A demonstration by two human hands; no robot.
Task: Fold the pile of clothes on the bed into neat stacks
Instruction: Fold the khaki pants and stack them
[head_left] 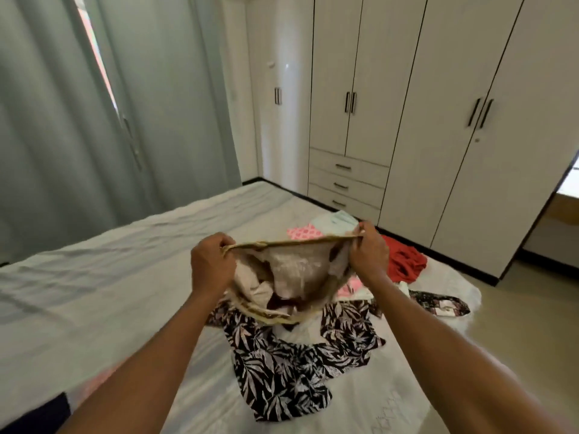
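I hold a beige, patterned garment [291, 277] up above the bed, stretched by its top edge. My left hand [211, 264] grips its left corner and my right hand [368, 250] pinches its right corner. Under it on the bed [103, 286] lies a black garment with white leaf print [282, 364], spread out and crumpled. Behind my right hand are a red garment [405, 263], a pink patterned piece [304, 231] and a pale mint piece [338, 220]. A dark floral piece [441, 303] hangs near the bed's right edge.
White wardrobes [407, 120] with drawers [344, 183] stand beyond the bed. Grey-green curtains [94, 120] cover the left wall. A strip of beige floor [517, 308] runs to the right of the bed. The bed's left half holds only a grey sheet.
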